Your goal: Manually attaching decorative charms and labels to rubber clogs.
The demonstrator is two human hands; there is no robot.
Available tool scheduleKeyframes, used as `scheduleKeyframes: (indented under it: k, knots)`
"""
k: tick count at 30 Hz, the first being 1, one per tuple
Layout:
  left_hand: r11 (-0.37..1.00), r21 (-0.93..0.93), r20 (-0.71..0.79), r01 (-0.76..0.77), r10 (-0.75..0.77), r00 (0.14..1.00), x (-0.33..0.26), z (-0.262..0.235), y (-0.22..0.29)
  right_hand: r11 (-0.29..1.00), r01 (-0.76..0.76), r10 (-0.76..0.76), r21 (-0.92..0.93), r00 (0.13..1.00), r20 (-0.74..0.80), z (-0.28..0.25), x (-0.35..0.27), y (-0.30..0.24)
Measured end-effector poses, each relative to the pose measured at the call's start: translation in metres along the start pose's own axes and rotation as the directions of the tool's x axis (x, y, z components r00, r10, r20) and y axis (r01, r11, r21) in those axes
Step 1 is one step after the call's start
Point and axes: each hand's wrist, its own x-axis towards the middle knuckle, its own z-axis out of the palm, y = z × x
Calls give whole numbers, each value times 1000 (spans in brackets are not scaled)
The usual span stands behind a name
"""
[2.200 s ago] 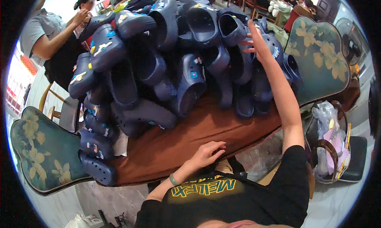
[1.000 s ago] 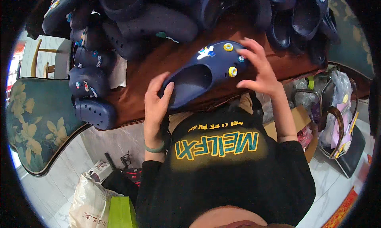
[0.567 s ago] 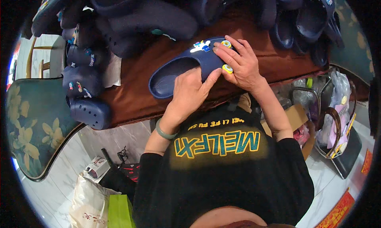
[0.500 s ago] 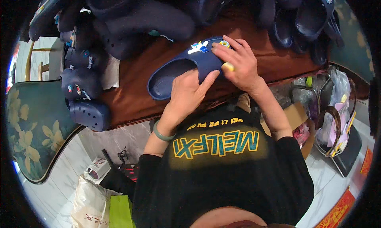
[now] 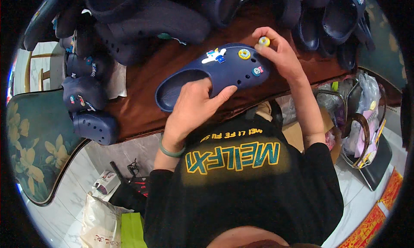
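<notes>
A dark blue clog (image 5: 189, 73) lies in front of me on the brown cloth, its toe to the right. My left hand (image 5: 195, 102) reaches into its opening, with the fingers hidden inside and the thumb outside on the upper. On the upper sit a white and blue figure charm (image 5: 214, 56), a yellow ring-shaped charm (image 5: 244, 53) and a round swirl charm (image 5: 257, 71); several holes near the toe are bare. Just above the toe, my right hand (image 5: 279, 53) pinches another yellow round shoe charm (image 5: 264, 41) between thumb and forefinger.
More dark blue clogs lie piled along the far side (image 5: 159, 21), at the left edge (image 5: 95, 126) and at the far right (image 5: 340, 19). The brown cloth (image 5: 140, 82) covers the table. To the right below stands a bag with plastic wrapping (image 5: 366, 118); a green bag (image 5: 131, 230) is at lower left.
My right hand has lifted off the clog's toe and moved up and right with the yellow charm, uncovering the ring-shaped and swirl charms. The clog has shifted slightly.
</notes>
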Motion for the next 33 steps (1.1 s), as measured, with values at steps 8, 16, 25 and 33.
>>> scheduleKeyframes:
  k: [8,16,25,33]
  knots:
    - [963,-258,45,-83,98,994,17,12,-26,671,357,-129,-650,920,371,14,24,-18]
    - [975,-223,150,-4,38,988,18,8,-24,526,417,-235,-741,909,345,9,38,1]
    - [937,-343,190,57,10,982,13,1,-10,945,-149,187,293,977,-106,-5,9,13]
    - [878,-479,111,-2,63,992,12,10,-17,706,258,-319,-659,947,29,9,-33,-2]
